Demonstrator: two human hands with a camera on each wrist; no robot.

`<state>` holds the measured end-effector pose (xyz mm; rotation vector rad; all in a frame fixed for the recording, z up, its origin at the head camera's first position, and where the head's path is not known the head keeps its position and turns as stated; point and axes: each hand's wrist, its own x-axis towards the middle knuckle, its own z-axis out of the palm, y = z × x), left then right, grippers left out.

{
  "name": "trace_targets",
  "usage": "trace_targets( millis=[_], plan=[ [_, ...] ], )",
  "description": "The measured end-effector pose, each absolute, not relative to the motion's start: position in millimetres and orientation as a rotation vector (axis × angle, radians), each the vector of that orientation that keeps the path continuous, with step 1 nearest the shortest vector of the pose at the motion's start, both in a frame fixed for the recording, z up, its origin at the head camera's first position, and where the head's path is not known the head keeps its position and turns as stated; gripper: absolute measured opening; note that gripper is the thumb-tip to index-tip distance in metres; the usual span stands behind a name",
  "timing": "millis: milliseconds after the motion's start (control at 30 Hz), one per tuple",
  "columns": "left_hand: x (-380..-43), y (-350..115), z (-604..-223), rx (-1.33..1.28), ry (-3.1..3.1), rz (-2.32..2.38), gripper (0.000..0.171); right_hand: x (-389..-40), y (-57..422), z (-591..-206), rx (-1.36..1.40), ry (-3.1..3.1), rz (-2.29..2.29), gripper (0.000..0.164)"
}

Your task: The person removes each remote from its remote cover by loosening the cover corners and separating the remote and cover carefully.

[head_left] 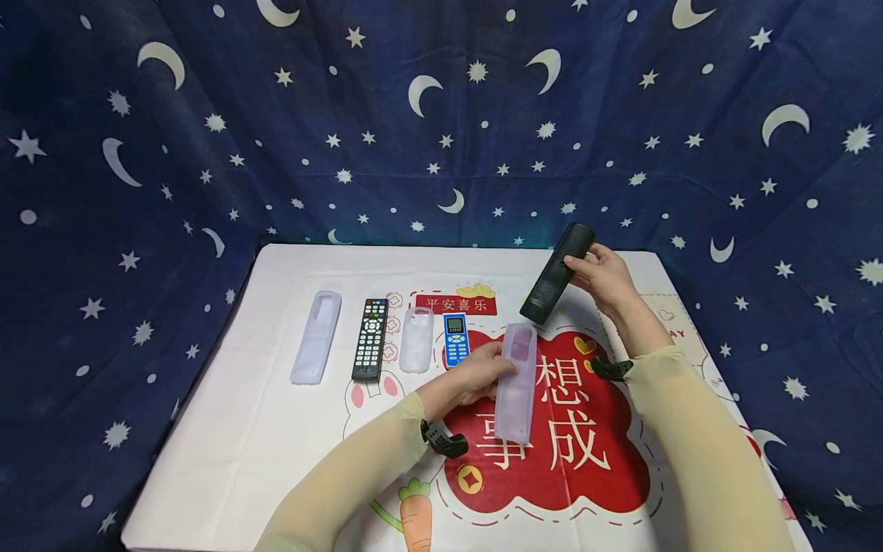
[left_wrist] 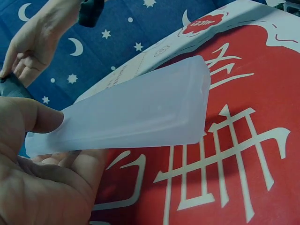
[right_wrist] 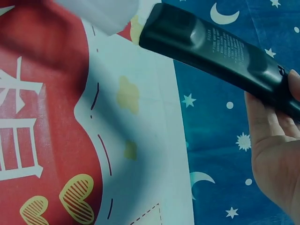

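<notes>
My left hand [head_left: 480, 373] grips a translucent silicone remote cover [head_left: 514, 399] between thumb and fingers, over the red part of the tablecloth. In the left wrist view the cover [left_wrist: 136, 110] runs lengthwise away from the thumb. Higher and to the right, my right hand [head_left: 604, 280] holds a black remote control [head_left: 557, 274] by its upper end, tilted, its lower end close to the cover's top end. The right wrist view shows the remote's back [right_wrist: 215, 49] with small printed text, and a corner of the cover [right_wrist: 105, 14] near its tip.
Left of my hands lie another long translucent cover [head_left: 316, 337], a black remote with many buttons [head_left: 370, 340], a shorter translucent cover [head_left: 417, 340] and a small blue remote [head_left: 456, 340]. A dark blue curtain [head_left: 386, 107] with moons and stars hangs behind the table [head_left: 228, 445].
</notes>
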<state>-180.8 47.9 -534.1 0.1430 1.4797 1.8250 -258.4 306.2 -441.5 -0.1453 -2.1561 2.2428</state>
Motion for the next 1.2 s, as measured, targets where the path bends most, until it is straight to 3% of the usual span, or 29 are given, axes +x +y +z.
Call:
trace_targets(
  millis=[300,667,1033,1200],
  plan=[
    [-189,36,-525,0.162,1.482,1.877,0.045,-249,308,-444,-0.155,-2.386,1.894,0.055],
    [-200,33,-520,0.165,1.508,1.906,0.040,-227,312,-453,0.043,-2.435,1.729,0.049],
    [-210,30,-521,0.074,1.530,1.905,0.050,-206,306,-466,0.187,-2.645,1.341,0.037],
    [-212,33,-520,0.057,1.533,1.917,0.049,-201,307,-476,0.284,-2.680,1.233,0.041]
  ],
)
